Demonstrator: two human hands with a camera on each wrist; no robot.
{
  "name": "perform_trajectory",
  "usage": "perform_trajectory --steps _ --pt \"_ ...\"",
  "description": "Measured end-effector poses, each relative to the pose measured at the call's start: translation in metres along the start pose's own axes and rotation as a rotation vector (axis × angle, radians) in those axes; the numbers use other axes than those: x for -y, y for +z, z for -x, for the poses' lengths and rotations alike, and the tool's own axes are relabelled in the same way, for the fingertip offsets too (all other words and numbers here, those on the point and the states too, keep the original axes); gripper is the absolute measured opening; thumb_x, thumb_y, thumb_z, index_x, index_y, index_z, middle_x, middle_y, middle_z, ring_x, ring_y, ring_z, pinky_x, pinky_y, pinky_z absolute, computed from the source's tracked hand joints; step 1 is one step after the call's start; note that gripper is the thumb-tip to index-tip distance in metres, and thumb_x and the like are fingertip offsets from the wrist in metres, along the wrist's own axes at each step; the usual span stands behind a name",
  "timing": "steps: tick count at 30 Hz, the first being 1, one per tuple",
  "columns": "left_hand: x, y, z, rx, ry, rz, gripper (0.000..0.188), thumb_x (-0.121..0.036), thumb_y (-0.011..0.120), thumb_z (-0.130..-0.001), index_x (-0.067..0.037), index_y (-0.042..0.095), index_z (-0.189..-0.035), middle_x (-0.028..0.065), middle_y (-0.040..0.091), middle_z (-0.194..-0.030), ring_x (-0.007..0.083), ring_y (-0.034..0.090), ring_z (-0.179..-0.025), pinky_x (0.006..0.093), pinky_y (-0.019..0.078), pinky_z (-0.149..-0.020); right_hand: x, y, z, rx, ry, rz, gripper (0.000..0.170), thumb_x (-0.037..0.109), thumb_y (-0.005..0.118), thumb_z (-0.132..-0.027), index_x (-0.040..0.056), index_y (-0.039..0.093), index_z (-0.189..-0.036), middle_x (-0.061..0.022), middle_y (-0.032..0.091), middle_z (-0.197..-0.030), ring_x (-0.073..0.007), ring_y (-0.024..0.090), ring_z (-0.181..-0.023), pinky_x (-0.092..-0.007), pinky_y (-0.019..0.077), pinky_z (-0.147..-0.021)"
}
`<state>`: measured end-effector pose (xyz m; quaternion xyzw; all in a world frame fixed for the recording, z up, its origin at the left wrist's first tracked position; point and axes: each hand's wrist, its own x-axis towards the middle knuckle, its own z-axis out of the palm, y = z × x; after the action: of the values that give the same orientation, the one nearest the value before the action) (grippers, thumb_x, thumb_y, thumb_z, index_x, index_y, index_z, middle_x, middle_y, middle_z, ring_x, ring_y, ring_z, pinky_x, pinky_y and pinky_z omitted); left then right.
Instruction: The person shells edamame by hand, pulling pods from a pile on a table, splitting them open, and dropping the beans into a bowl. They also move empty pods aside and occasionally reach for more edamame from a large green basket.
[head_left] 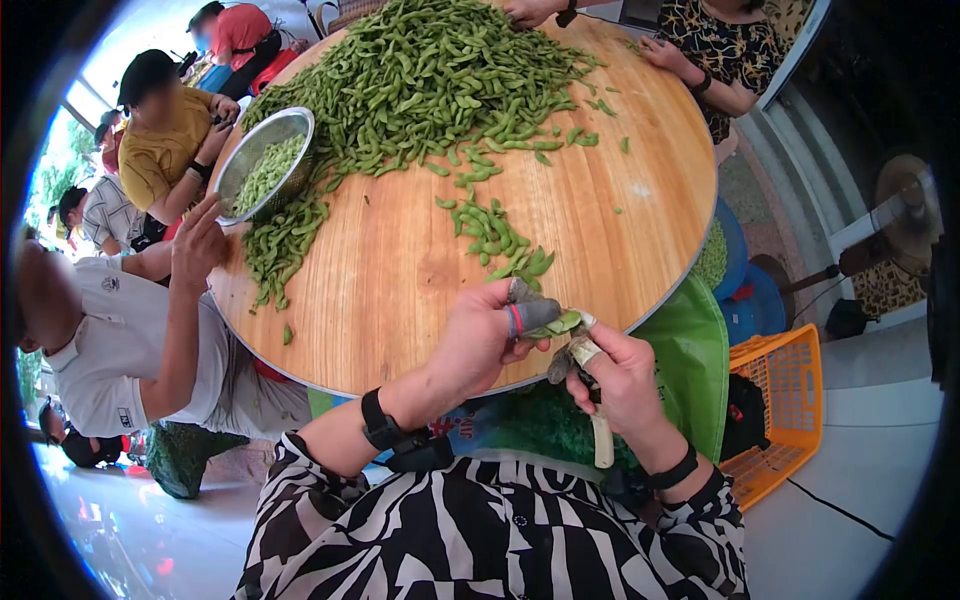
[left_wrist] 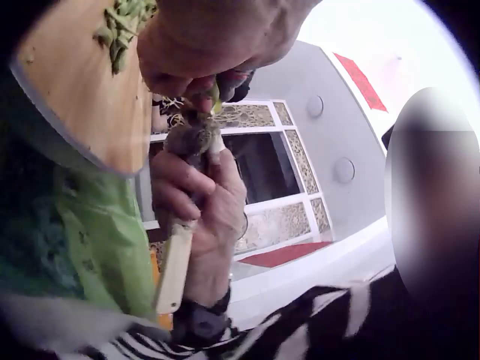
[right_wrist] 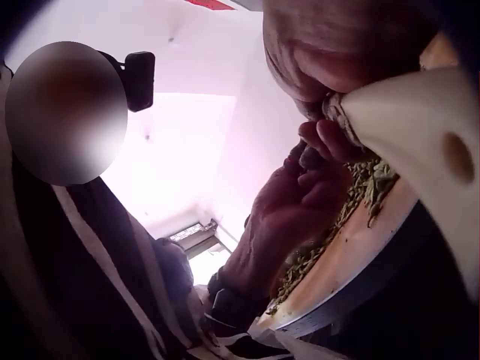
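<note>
Over the table's near edge, my left hand (head_left: pixel 474 335), with grey covers on its fingers, pinches a green pod (head_left: pixel 565 322). Close beside it my right hand (head_left: pixel 622 380) grips a tool with a pale handle (head_left: pixel 602 440) that hangs below the palm. White wrapping covers a right fingertip, which meets the pod. The left wrist view shows the same handle (left_wrist: pixel 174 271) sticking out under the right hand (left_wrist: pixel 202 202). In the right wrist view the handle (right_wrist: pixel 420 127) looms large, and the left hand (right_wrist: pixel 300 199) is beyond it. The tool's working end is hidden.
A large heap of pods (head_left: pixel 430 80) covers the far part of the round wooden table (head_left: pixel 380 290), with a trail of pods towards my hands. A metal colander (head_left: pixel 232 170) of shelled beans stands at the left edge. People sit around; an orange crate (head_left: pixel 810 400) is at right.
</note>
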<state>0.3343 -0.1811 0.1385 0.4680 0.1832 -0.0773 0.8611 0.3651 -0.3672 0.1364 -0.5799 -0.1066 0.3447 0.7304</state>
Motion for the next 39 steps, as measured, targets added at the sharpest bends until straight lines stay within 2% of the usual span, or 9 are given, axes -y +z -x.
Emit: perform_trajectory --steps 6,8,15,17,23,28,31,36,39 --pt "0.012 0.003 0.002 0.026 0.306 -0.348 0.007 -0.011 0.068 -0.085 -0.005 0.066 -0.084 0.0022 0.063 -0.065 0.0041 0.048 -0.052 0.0183 0.0329 -0.045 0.001 0.006 -0.005 -0.141 -0.203 0.239 0.019 0.005 0.058 -0.088 -0.0015 0.057 -0.106 -0.0022 0.060 -0.080 -0.0073 0.056 -0.067 -0.0214 0.0455 -0.058" --pt "0.012 0.005 0.006 0.016 0.239 -0.305 0.007 -0.011 0.067 -0.085 -0.005 0.066 -0.084 0.0023 0.063 -0.066 0.0041 0.048 -0.052 0.0183 0.0331 -0.045 -0.002 0.004 -0.010 -0.254 -0.246 0.376 0.021 0.004 0.064 -0.084 -0.0011 0.056 -0.103 -0.0019 0.061 -0.081 -0.0073 0.058 -0.076 -0.0233 0.0473 -0.069" --pt "0.017 0.004 0.012 0.014 0.131 -0.346 0.008 -0.012 0.065 -0.088 -0.004 0.065 -0.088 0.0012 0.063 -0.068 0.0037 0.049 -0.054 0.0182 0.0350 -0.046 0.004 0.000 -0.011 -0.086 -0.307 0.439 0.019 0.002 0.065 -0.080 -0.0008 0.055 -0.095 -0.0038 0.059 -0.079 -0.0094 0.055 -0.069 -0.0273 0.0451 -0.061" --pt "0.021 0.003 0.012 0.025 0.142 -0.347 0.007 -0.011 0.065 -0.088 -0.004 0.065 -0.090 0.0009 0.063 -0.069 0.0035 0.049 -0.054 0.0183 0.0359 -0.047 0.005 -0.001 -0.008 -0.110 -0.341 0.742 0.019 0.001 0.062 -0.076 -0.0008 0.053 -0.092 -0.0107 0.055 -0.072 -0.0177 0.055 -0.062 -0.0319 0.0439 -0.058" --pt "0.017 0.009 0.018 0.091 0.149 -0.501 0.008 -0.008 0.062 -0.089 0.000 0.062 -0.087 0.0004 0.059 -0.068 0.0050 0.050 -0.060 0.0227 0.0404 -0.052 -0.007 -0.005 -0.005 -0.178 -0.368 0.772 0.019 -0.001 0.058 -0.072 -0.0011 0.052 -0.090 -0.0191 0.051 -0.070 -0.0302 0.052 -0.058 -0.0365 0.0436 -0.056" --pt "0.020 0.002 0.021 0.157 0.107 -0.698 0.014 -0.002 0.062 -0.087 0.000 0.064 -0.100 0.0019 0.064 -0.083 0.0052 0.054 -0.068 0.0214 0.0442 -0.056 -0.007 -0.008 0.000 -0.152 -0.427 0.857 0.018 -0.001 0.059 -0.072 -0.0006 0.052 -0.089 -0.0181 0.051 -0.069 -0.0331 0.053 -0.059 -0.0375 0.0434 -0.054" --pt "0.024 -0.002 0.021 0.230 0.225 -0.719 0.019 0.003 0.057 -0.085 0.000 0.062 -0.103 0.0021 0.063 -0.086 0.0062 0.054 -0.070 0.0228 0.0451 -0.058 -0.005 -0.008 0.010 -0.139 -0.456 0.893 0.020 -0.001 0.060 -0.071 -0.0010 0.053 -0.090 -0.0175 0.051 -0.069 -0.0345 0.055 -0.060 -0.0380 0.0440 -0.054" --pt "0.023 0.013 0.022 0.182 -0.010 -0.647 0.027 0.010 0.045 -0.076 0.000 0.057 -0.098 0.0028 0.059 -0.081 0.0089 0.055 -0.074 0.0245 0.0465 -0.062 0.000 -0.001 0.022 -0.063 -0.694 1.114 0.025 -0.002 0.064 -0.065 -0.0018 0.052 -0.087 -0.0155 0.052 -0.076 -0.0347 0.057 -0.063 -0.0401 0.0473 -0.053" --pt "0.041 0.008 0.014 0.228 -0.009 -0.624 0.028 0.011 0.043 -0.074 0.000 0.056 -0.097 0.0045 0.061 -0.082 0.0107 0.057 -0.075 0.0256 0.0479 -0.063 -0.001 0.001 0.027 -0.038 -0.710 1.161 0.025 -0.002 0.065 -0.064 -0.0018 0.051 -0.085 -0.0159 0.051 -0.075 -0.0347 0.056 -0.061 -0.0400 0.0461 -0.052"
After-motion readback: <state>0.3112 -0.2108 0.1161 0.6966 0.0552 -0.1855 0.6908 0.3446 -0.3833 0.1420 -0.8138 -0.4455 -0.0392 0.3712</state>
